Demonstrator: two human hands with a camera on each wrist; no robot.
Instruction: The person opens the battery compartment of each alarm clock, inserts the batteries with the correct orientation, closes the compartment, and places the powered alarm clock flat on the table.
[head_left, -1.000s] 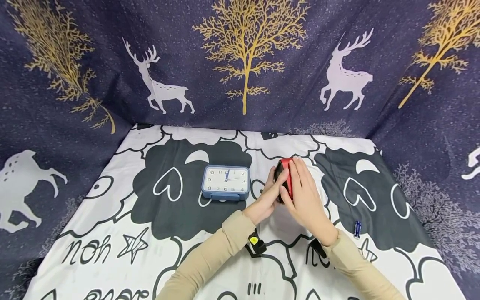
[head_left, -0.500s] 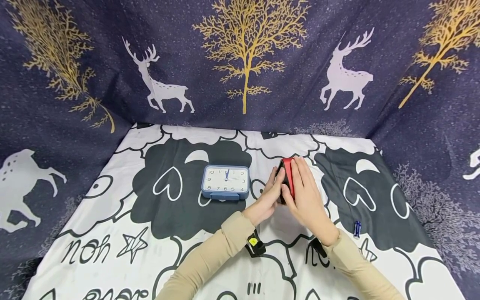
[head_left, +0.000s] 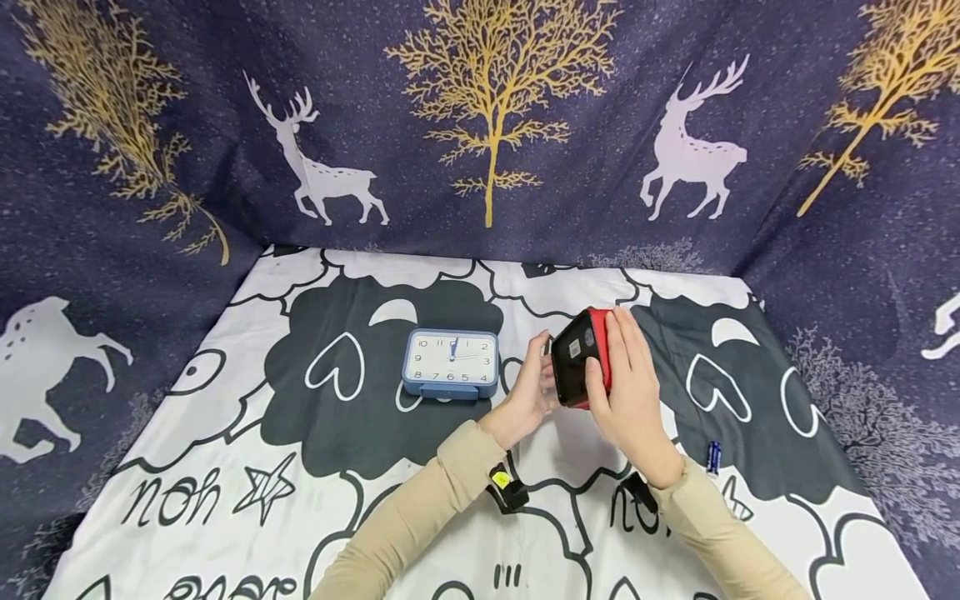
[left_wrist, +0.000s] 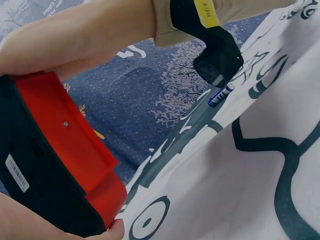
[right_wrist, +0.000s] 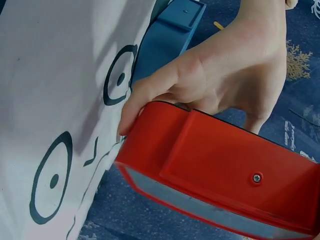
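Note:
A red alarm clock with a black back is up between both hands, its back turned toward the head camera. A small white label and a round dial show on that back. My left hand grips the clock's left edge, and in the right wrist view its thumb reaches the corner of the red case. My right hand holds the opposite side, with straight fingers along the red case and the thumb on the black back. The left wrist view shows a barcode label on the back.
A blue alarm clock stands face up to the left of my hands. Blue batteries lie to the right, beyond my right wrist. A patterned cloth covers the table, and a dark curtain hangs behind it.
The red alarm clock has turned so that its black back faces the head camera. My left hand has eased leftward along it, while my right hand has shifted slightly right.

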